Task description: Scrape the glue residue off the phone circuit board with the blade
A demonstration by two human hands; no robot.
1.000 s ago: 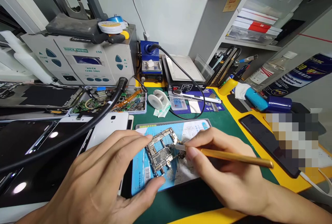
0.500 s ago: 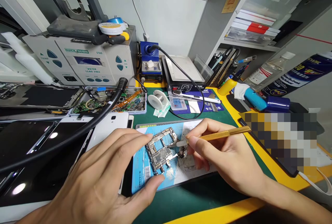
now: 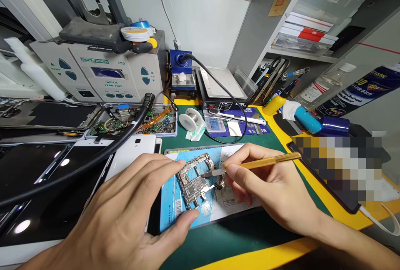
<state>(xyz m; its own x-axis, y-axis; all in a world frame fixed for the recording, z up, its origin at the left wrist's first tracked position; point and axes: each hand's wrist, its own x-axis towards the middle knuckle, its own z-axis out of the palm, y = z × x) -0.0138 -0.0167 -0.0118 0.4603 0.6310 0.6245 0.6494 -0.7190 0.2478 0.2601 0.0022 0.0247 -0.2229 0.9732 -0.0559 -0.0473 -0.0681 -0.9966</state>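
A small phone circuit board (image 3: 196, 183) lies on a blue and white printed pad (image 3: 175, 216). My left hand (image 3: 134, 207) grips the board at its left side, with the index finger at the upper left corner and the thumb at the lower edge. In my right hand (image 3: 265, 186), pinched between thumb and fingers, is a gold-handled knife (image 3: 268, 161) whose blade tip is at the middle of the board. A small metal part (image 3: 220, 183) lies just right of the board, partly hidden by my right fingers.
A solder spool (image 3: 188, 121) and an open tray of circuit boards (image 3: 156, 122) lie behind the pad. Phones (image 3: 84, 159) are at the left, under a black hose (image 3: 118, 143). Another phone (image 3: 321, 178) is at the right, near a blue spray can (image 3: 359, 91).
The whole view has shifted very slightly. Both hands, the board and the knife keep nearly the same places.
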